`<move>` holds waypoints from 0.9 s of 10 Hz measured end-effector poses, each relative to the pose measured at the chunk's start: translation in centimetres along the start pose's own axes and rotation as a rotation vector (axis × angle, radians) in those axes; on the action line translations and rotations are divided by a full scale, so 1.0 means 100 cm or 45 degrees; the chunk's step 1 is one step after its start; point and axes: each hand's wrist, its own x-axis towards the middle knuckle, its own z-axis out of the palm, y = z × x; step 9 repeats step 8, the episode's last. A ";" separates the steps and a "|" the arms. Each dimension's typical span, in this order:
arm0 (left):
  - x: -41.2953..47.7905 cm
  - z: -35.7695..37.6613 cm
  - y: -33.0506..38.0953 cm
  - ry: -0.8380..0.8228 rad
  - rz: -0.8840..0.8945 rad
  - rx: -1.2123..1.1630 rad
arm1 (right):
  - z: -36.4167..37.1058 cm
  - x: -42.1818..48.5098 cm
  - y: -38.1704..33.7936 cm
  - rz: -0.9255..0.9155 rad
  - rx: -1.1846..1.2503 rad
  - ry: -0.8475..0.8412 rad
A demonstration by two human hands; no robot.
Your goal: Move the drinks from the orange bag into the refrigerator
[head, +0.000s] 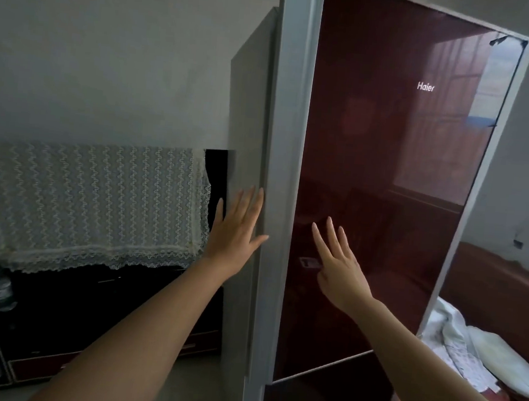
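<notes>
up close, one refrigerator (386,185) door shut, two hands, left hand (238,230) and right hand (337,264) both spread, empty

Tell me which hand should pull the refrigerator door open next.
Left, probably. The left hand lies flat at the grey edge of the refrigerator door, thumb against it; the right hand is spread over the dark red front.

I have a single head-worn wide-angle view, facing forward and slightly down. It sits close to the refrigerator (383,178), whose door fills the centre and right of frame.
</notes>
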 end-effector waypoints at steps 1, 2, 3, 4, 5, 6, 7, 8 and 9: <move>0.011 0.010 -0.012 0.000 -0.027 -0.018 | 0.007 0.013 0.004 -0.007 -0.077 -0.011; 0.020 0.018 -0.026 -0.026 -0.044 -0.028 | 0.015 0.023 0.005 -0.019 -0.135 -0.019; 0.021 0.021 -0.033 -0.049 -0.019 -0.056 | 0.024 0.026 0.005 -0.002 -0.172 -0.008; 0.020 0.022 -0.034 -0.044 -0.024 -0.083 | 0.028 0.027 0.004 0.005 -0.178 -0.005; 0.018 0.020 -0.032 -0.056 -0.063 -0.075 | 0.024 0.025 0.002 0.014 -0.136 0.001; 0.016 0.017 -0.025 -0.031 -0.116 -0.122 | 0.015 0.022 0.000 0.037 -0.059 -0.003; 0.008 0.011 -0.013 -0.016 -0.166 -0.193 | 0.004 0.010 -0.005 0.058 0.096 0.030; -0.002 0.005 -0.006 0.028 -0.169 -0.220 | -0.010 -0.002 -0.005 0.077 0.214 0.172; -0.002 0.005 -0.006 0.028 -0.169 -0.220 | -0.010 -0.002 -0.005 0.077 0.214 0.172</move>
